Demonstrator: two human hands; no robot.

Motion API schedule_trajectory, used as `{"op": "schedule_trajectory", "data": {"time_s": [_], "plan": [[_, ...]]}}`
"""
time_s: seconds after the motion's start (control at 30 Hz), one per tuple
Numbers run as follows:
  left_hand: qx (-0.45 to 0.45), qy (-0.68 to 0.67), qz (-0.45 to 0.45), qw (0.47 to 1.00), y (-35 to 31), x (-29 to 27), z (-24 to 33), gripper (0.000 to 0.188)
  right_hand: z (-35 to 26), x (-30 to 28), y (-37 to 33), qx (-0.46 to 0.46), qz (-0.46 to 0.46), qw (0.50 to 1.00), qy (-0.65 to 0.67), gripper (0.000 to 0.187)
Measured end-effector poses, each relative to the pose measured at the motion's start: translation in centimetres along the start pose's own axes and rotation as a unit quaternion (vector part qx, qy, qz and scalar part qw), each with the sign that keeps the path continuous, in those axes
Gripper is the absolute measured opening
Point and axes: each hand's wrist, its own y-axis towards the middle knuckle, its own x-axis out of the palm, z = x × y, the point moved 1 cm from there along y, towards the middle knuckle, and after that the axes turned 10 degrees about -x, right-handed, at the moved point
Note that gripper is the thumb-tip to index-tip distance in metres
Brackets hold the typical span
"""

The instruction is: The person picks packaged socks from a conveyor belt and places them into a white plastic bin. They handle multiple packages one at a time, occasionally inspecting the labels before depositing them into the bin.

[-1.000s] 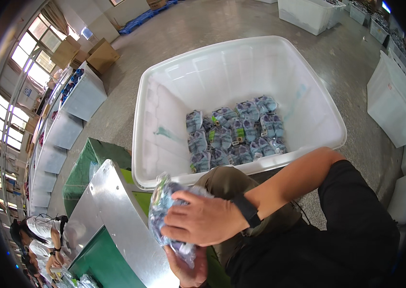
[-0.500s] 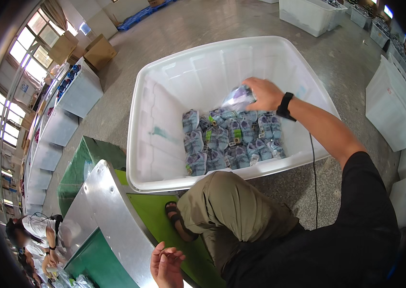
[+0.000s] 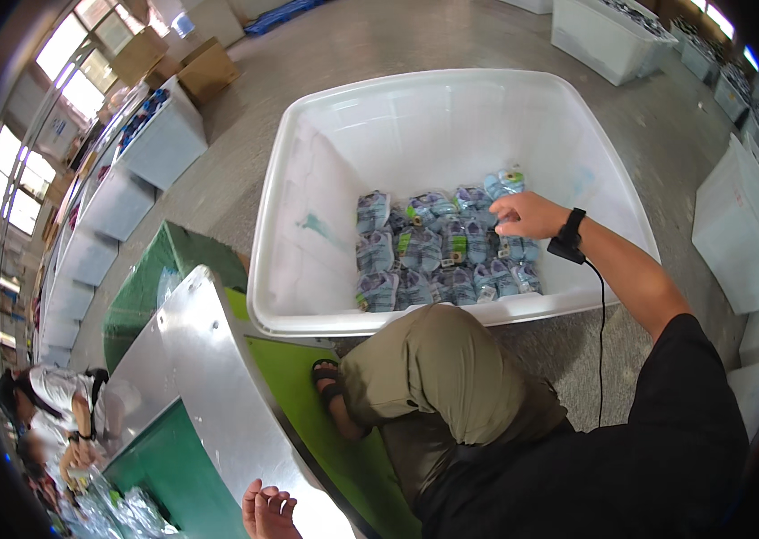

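My right hand (image 3: 528, 216), with a dark band on its wrist, is over the right side of a large white plastic bin (image 3: 273, 216). Its fingers are loosely bent and hold nothing that I can see. Just beyond them lies a clear-bagged pair of what look like light blue shoes (image 3: 503, 182). Rows of similar packs (image 3: 420, 247) in blue and purple, some with green labels, cover part of the bin's bottom. At the lower edge, my left hand (image 3: 269, 512) hovers by a metal-edged table (image 3: 209, 350), fingers loosely curled and apart, empty.
A green-wrapped bundle (image 3: 141, 287) stands left of the bin. White bins (image 3: 164, 135) line the left side, and more white bins (image 3: 739, 225) stand at the right. Two other people work at the lower left beside clear plastic bags (image 3: 137, 512). A black cable (image 3: 602, 359) hangs from my wristband.
My right hand has let go of the bagged pack, which now lies at the back right of the rows. The hand has come slightly nearer. My left hand has shifted left and down.
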Motion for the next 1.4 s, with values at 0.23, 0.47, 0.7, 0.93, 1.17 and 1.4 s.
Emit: {"op": "schedule_trajectory", "data": {"time_s": [0.23, 0.47, 0.7, 0.93, 1.17, 1.4], "plan": [[-0.013, -0.036, 0.073, 0.997, 0.4, -3.1, -2.7, 0.034, -9.8, 1.4, 0.8, -0.132, -0.127, 0.977, 0.107, 0.046], [0.083, 0.053, 0.178, 0.979, 3.8, -11.8, -2.5, 0.056, -18.4, 2.2, 0.9, -0.173, -0.115, 0.977, 0.047, 0.046], [-0.030, -0.315, -0.002, 0.949, 5.3, -14.6, -3.0, 0.039, -29.2, 5.8, -1.4, -0.134, -0.229, 0.894, 0.362, 0.049], [-0.022, -0.364, -0.194, 0.911, 9.7, 0.5, -7.2, 0.036, -39.3, 18.9, 2.5, -0.088, -0.405, 0.697, 0.586, 0.039], [0.018, -0.403, -0.269, 0.875, 12.0, 0.1, -9.3, 0.044, -41.3, 31.8, 6.2, 0.016, -0.461, 0.614, 0.641, 0.038], [-0.006, -0.398, -0.236, 0.886, 11.7, -0.1, -8.9, 0.047, -38.9, 33.8, 8.1, -0.018, -0.449, 0.619, 0.645, 0.044]]}}
